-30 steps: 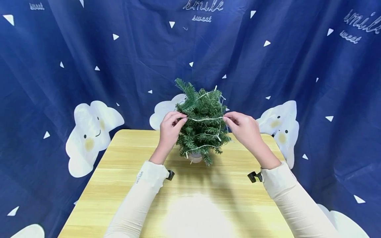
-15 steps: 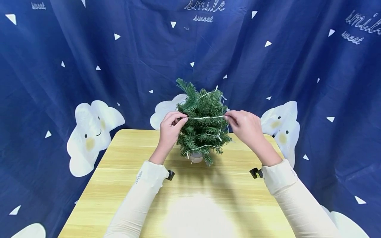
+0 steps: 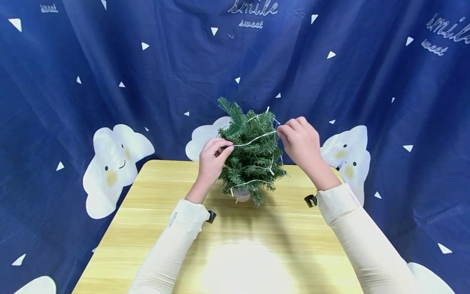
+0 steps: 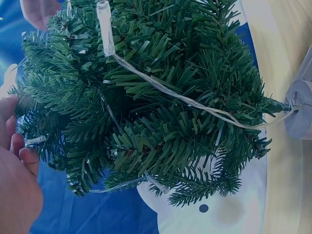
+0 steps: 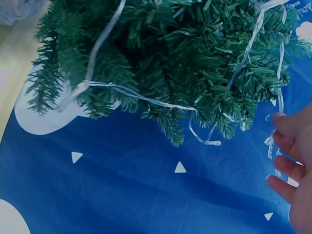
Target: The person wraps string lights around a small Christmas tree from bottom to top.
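A small artificial Christmas tree [image 3: 253, 159] stands on a pale base [image 3: 242, 197], wound with a white-wired string of lights [image 3: 253, 140]. At the tree's left side my left hand [image 3: 214, 159] pinches the wire between thumb and fingertips. My right hand [image 3: 302, 143] pinches the same strand off the right side, a little higher, so the stretch between slopes up to the right across the front. Lower loops of wire cross the branches. One clear bulb [image 4: 105, 29] shows close up in the left wrist view; another small bulb [image 5: 212, 143] hangs under the branches in the right wrist view.
The tree stands toward the far edge of a light wooden table [image 3: 165, 179]. Behind it hangs a dark blue curtain [image 3: 165, 81] with white triangles and clouds. Black wrist mounts [image 3: 311, 200] stick out from the cuffs over the table.
My right hand has risen, after a slight shift right, lifting its end of the wire. The strand now slants where it ran nearly level. My left hand has hardly moved.
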The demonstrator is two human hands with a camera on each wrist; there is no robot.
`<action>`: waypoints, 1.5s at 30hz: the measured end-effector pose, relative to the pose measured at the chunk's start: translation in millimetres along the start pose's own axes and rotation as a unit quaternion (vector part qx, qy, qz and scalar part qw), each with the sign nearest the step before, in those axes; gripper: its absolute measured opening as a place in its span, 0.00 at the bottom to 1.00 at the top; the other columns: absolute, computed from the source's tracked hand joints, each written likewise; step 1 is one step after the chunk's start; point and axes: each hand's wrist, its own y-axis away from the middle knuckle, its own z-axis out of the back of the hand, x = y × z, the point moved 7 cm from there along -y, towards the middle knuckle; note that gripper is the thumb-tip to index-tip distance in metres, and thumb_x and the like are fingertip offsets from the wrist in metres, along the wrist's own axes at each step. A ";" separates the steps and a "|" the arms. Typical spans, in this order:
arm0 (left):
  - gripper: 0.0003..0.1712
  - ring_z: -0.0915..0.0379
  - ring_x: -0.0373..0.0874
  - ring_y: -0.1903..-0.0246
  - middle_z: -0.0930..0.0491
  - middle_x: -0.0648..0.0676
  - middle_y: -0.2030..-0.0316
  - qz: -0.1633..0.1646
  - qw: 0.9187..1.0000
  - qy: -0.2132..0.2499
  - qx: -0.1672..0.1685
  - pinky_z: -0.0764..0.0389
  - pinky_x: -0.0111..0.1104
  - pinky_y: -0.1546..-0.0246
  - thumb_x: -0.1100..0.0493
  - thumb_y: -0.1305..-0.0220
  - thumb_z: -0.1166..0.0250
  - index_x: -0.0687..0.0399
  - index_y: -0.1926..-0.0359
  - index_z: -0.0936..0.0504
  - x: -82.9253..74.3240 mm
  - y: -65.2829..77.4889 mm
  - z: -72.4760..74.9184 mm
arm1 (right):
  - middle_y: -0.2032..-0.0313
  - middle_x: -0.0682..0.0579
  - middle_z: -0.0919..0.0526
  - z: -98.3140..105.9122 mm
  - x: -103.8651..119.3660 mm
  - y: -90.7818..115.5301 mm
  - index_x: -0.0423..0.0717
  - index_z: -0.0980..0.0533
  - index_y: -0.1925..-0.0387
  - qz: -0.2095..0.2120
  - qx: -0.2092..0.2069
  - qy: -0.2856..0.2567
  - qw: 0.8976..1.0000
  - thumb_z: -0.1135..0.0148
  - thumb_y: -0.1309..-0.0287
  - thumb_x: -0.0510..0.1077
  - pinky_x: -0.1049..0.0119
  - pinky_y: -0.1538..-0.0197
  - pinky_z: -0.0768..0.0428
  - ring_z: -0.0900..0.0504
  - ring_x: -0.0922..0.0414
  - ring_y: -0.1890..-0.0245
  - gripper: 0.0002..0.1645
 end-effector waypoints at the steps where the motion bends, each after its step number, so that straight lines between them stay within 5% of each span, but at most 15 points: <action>1: 0.06 0.31 0.38 0.70 0.18 0.54 0.55 0.000 1.000 -0.002 0.000 0.27 0.25 0.68 0.60 0.37 0.28 0.56 0.59 0.11 0.0 0.4 0.1 | 0.67 0.49 0.14 -1.6 0.5 -2.7 0.45 0.15 0.65 0.005 -0.007 0.004 1.000 0.36 0.35 0.38 0.53 0.62 0.22 0.22 0.45 0.63 0.05; 5: 0.07 0.31 0.37 0.70 0.18 0.55 0.54 -0.001 1.000 -0.009 -0.002 0.27 0.26 0.68 0.60 0.37 0.28 0.57 0.59 0.11 0.3 1.4 0.6 | 0.67 0.50 0.11 -9.3 1.6 -11.8 0.44 0.14 0.64 0.004 -0.019 -0.004 1.000 0.38 0.32 0.39 0.54 0.59 0.20 0.19 0.47 0.61 0.07; 9: 0.07 0.32 0.38 0.70 0.17 0.54 0.54 -0.001 1.000 -0.007 -0.002 0.28 0.25 0.68 0.60 0.37 0.28 0.56 0.59 0.11 0.3 1.0 0.8 | 0.65 0.51 0.11 -20.9 -2.4 -18.9 0.46 0.13 0.62 -0.049 0.012 -0.057 0.997 0.36 0.34 0.40 0.54 0.59 0.19 0.18 0.50 0.58 0.06; 16: 0.06 0.31 0.40 0.69 0.18 0.53 0.55 0.000 1.000 -0.009 0.004 0.28 0.26 0.68 0.60 0.36 0.29 0.54 0.60 0.11 -0.8 1.7 0.9 | 0.59 0.47 0.14 -45.9 -14.7 -22.5 0.47 0.12 0.58 -0.164 0.101 -0.160 0.968 0.34 0.34 0.39 0.50 0.49 0.23 0.22 0.50 0.51 0.08; 22: 0.05 0.31 0.39 0.68 0.18 0.53 0.55 -0.009 1.000 -0.018 0.005 0.28 0.25 0.67 0.60 0.36 0.29 0.55 0.60 0.11 -1.1 2.6 -1.1 | 0.59 0.45 0.12 -51.1 -14.1 -23.8 0.45 0.12 0.59 -0.122 0.110 -0.181 0.970 0.34 0.37 0.34 0.46 0.36 0.34 0.22 0.47 0.48 0.09; 29: 0.06 0.31 0.39 0.68 0.17 0.54 0.56 -0.007 1.000 -0.018 0.009 0.29 0.24 0.67 0.60 0.37 0.28 0.56 0.60 0.11 -2.6 1.4 -3.4 | 0.54 0.49 0.11 -49.3 -11.8 -23.8 0.45 0.13 0.59 -0.080 0.113 -0.145 0.980 0.44 0.38 0.30 0.43 0.39 0.33 0.24 0.46 0.44 0.16; 45: 0.08 0.30 0.39 0.68 0.19 0.55 0.53 0.008 1.000 -0.004 0.007 0.27 0.24 0.67 0.60 0.37 0.28 0.56 0.57 0.11 -4.3 4.5 -7.3 | 0.53 0.44 0.13 -31.8 -15.0 -12.4 0.40 0.16 0.51 -0.120 0.091 -0.187 0.971 0.48 0.37 0.28 0.48 0.37 0.32 0.24 0.43 0.45 0.20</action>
